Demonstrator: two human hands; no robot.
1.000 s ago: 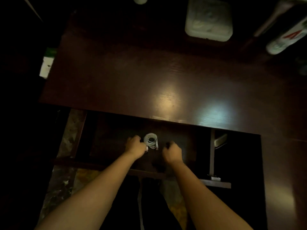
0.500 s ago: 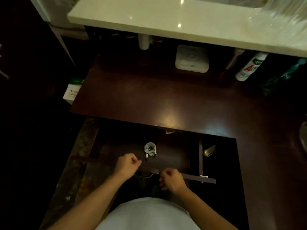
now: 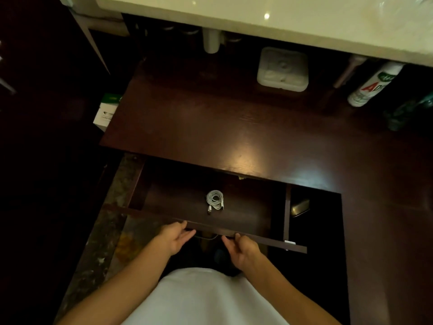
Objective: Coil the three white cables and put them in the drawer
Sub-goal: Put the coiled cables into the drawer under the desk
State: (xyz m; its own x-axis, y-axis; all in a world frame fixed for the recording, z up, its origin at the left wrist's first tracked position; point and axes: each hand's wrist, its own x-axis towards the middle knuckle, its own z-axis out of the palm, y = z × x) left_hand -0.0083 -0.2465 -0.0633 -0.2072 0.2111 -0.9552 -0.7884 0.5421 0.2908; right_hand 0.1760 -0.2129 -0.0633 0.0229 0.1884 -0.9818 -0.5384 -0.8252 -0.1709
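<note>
A round coil of thin white cables [image 3: 214,200], small plugs pointed to the near side, is laid flat in the middle of the smooth dark-wood floor of the open drawer [image 3: 255,237], under the near edge of the glossy table [image 3: 234,127]. The left hand [image 3: 174,236] and right hand [image 3: 242,250] are held at the drawer's thin front rail, each grip spread wide, fingers nearly straight, nothing held.

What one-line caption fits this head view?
Head view: coiled white cables lie in the open drawer, left hand and right hand at its front edge.
</note>
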